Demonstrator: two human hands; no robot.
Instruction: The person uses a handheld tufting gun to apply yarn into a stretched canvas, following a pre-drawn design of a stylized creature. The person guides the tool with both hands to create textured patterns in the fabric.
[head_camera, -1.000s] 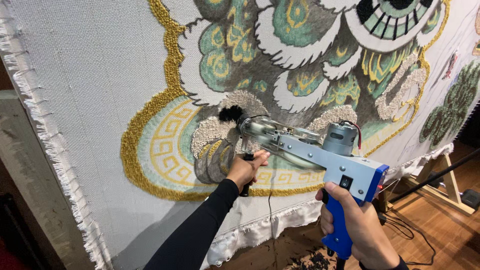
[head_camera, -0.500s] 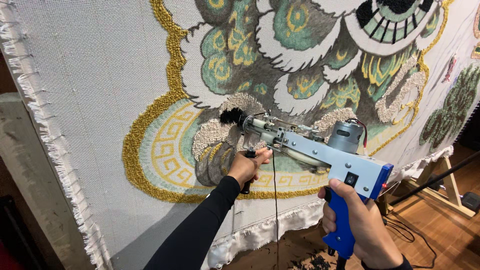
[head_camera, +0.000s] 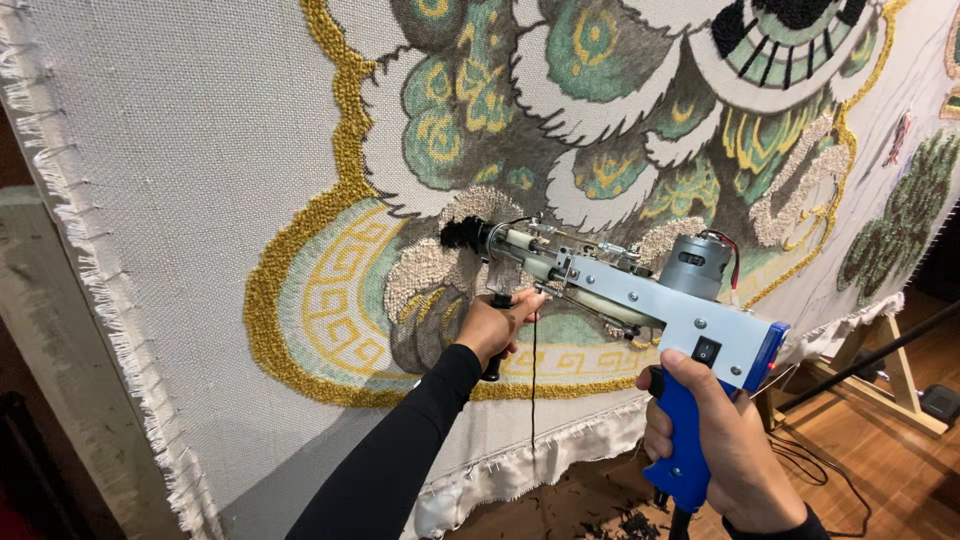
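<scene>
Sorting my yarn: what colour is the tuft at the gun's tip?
Black tuft, clearest in the head view.

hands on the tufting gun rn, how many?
2. The left hand grips the black front handle under the tufting gun, close to the cloth. The right hand wraps the blue rear grip, lower right.

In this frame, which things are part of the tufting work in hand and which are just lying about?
In use:
- blue-handled grey metal tufting gun, rear grip in right hand, front handle in left hand
- stretched pale backing cloth with gold, green and white tufted pattern
- black yarn strand

Lying about:
- wooden easel legs
- black cable on wooden floor
- dark yarn scraps
</scene>
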